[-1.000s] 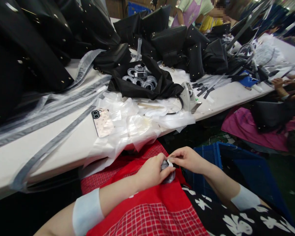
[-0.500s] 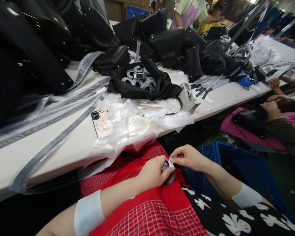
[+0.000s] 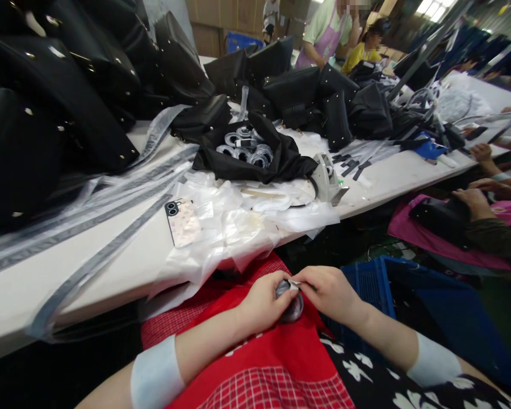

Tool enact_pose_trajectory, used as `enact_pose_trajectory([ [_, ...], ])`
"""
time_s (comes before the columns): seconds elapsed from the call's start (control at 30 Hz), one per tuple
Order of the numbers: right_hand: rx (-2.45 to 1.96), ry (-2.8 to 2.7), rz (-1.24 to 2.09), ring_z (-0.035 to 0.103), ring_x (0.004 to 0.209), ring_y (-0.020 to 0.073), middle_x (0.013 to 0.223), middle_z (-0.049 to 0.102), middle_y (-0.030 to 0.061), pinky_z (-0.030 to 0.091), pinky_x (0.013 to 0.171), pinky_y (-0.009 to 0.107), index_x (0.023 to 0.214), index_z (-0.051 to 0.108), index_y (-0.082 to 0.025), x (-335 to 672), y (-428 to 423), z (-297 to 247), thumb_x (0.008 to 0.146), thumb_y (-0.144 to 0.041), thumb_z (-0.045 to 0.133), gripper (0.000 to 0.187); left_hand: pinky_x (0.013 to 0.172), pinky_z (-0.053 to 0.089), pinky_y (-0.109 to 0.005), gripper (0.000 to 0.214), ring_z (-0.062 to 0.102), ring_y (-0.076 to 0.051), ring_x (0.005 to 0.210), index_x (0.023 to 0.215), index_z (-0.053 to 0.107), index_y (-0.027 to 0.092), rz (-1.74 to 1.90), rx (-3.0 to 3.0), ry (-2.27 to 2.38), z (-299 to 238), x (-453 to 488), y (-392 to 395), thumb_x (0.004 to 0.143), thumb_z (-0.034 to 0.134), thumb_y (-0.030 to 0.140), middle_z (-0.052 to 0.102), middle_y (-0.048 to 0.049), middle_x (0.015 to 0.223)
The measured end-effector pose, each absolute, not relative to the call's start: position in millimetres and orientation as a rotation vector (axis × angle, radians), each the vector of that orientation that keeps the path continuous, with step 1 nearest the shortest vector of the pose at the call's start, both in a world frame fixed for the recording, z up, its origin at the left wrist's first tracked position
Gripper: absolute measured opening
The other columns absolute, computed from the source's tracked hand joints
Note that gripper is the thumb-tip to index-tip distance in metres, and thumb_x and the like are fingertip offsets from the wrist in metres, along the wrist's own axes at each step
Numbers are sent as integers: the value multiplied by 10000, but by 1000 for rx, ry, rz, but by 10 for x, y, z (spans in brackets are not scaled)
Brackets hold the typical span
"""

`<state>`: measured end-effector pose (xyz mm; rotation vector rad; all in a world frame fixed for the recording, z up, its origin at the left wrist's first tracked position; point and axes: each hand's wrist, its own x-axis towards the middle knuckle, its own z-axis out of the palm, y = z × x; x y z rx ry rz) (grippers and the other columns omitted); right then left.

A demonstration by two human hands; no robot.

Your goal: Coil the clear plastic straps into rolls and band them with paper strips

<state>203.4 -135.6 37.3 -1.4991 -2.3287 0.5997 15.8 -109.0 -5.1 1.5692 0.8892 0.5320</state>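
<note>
My left hand [image 3: 262,302] is wrapped round a rolled-up grey strap [image 3: 294,310] in clear plastic, low over the red apron [image 3: 276,352]. A small white strip [image 3: 294,286] crosses the roll's top. Its edge is pinched between the thumb and finger of my right hand [image 3: 332,292], so both hands are close together at the roll. Several similar strap rolls [image 3: 260,157] lie on a black cloth bag [image 3: 289,160] on the table. Long unrolled straps [image 3: 97,238] in plastic stretch along the table to the left.
A phone [image 3: 184,223] rests on clear plastic bags [image 3: 234,227] at the table's edge, near a grey tape dispenser [image 3: 327,179]. Black bags [image 3: 68,102] are piled at the left and back. A blue crate [image 3: 381,284] stands at right; co-workers sit and stand beyond.
My right hand has turned and come lower, its fingers now closer against the white strip. The left hand still grips the roll. The view has tilted slightly upward.
</note>
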Motion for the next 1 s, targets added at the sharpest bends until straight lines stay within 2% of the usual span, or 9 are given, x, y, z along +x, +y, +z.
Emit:
enact_pose_trajectory([
  [0.13,-1328,-2425,345,566,1183,231,1288,606,125,492,1007,400,1325,529,-161,2028,-1345,280,897,-138,485,431,797,466,-296,298,630,-205,829,930,689,134,644,1211,878,-67,145,-761,658,718,252,708,-71,905],
  [0.3,-1341,-2371,166,533,1230,244,1317,585,125,477,1037,436,1372,490,-166,1984,-1288,213,901,-102,458,477,725,468,-284,344,623,-164,699,848,705,119,632,711,750,-7,240,-546,581,790,319,699,-53,771],
  [0.47,-1371,-2199,208,570,1175,247,1250,630,111,482,1014,424,1272,578,-204,2366,-999,275,898,-205,525,378,594,431,-232,334,581,-107,560,839,660,125,625,558,757,-30,311,-548,545,797,207,665,-11,679],
  [0.6,-1661,-1652,-31,574,1139,275,1169,654,134,408,1055,452,1144,647,-175,3200,-352,344,877,-288,541,309,590,427,-225,374,610,-121,599,903,642,144,653,544,679,-111,275,-555,560,790,161,673,-14,725],
  [0.7,-1829,-1400,120,540,1175,280,1190,645,129,366,1074,450,1111,665,-157,3755,169,350,845,-345,551,345,580,410,-220,417,613,-133,637,966,652,149,662,596,583,-235,272,-552,581,807,185,688,-39,778],
  [0.87,-1884,-1333,383,646,948,209,900,733,67,487,903,366,829,717,-174,4088,723,150,886,-350,510,278,597,413,-230,495,619,-155,681,983,665,161,662,590,582,-475,307,-581,541,866,261,706,-66,842],
  [1.0,-1856,-1257,537,660,779,159,820,707,37,521,775,350,800,670,-134,4091,893,14,899,-396,586,292,629,416,-228,494,624,-150,679,938,674,155,675,574,596,-582,317,-617,506,893,249,702,-50,786],
])
